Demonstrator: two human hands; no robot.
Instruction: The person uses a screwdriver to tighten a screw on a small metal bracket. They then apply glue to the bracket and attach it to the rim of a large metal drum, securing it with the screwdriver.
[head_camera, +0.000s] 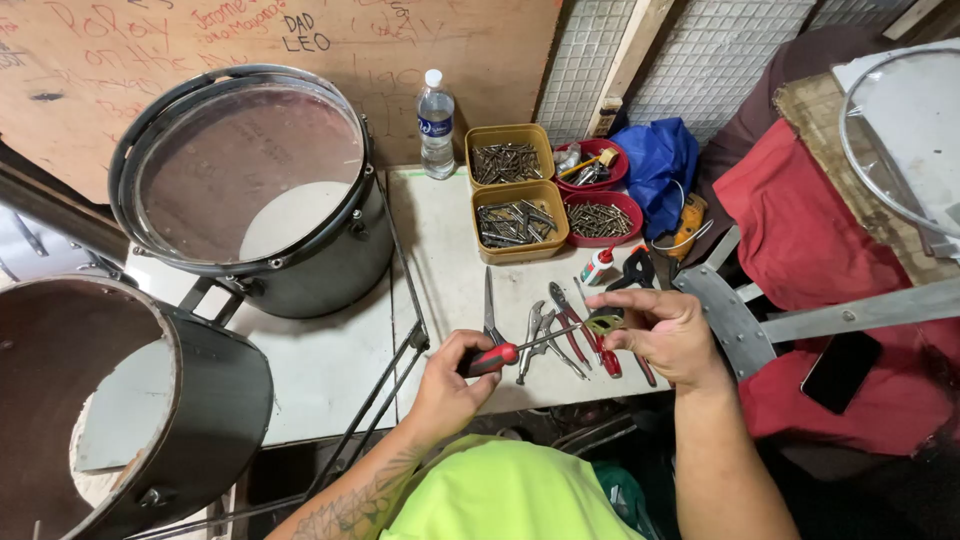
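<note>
Over the near edge of the bench (440, 260), the left hand (447, 385) is clenched round the red-and-black handle of a slim metal-shafted screwdriver (510, 352), whose tip points toward a small greenish metal fitting (603, 324) pinched between the fingers of the right hand (660, 335). Tip and fitting appear to meet, though whether a screw is seated there is too small to tell; the work looks to be mid-way, the fitting in the hand and not mounted on anything. Just below the hands, several pliers and cutters with red grips (570, 340) and a pair of scissors (490, 305) lie spread on the bench. Toward the far edge stand two mustard-yellow rectangular tubs of metal rods and screws (512, 190), two red round bowls of hardware (602, 215), a small glue bottle (598, 266) and a clear plastic water bottle (435, 122). At the left side sits a dark grey drum with a clear head (262, 190), its rim hardware fitted; a second dark drum shell (120, 400) lies at the near left corner.
</note>
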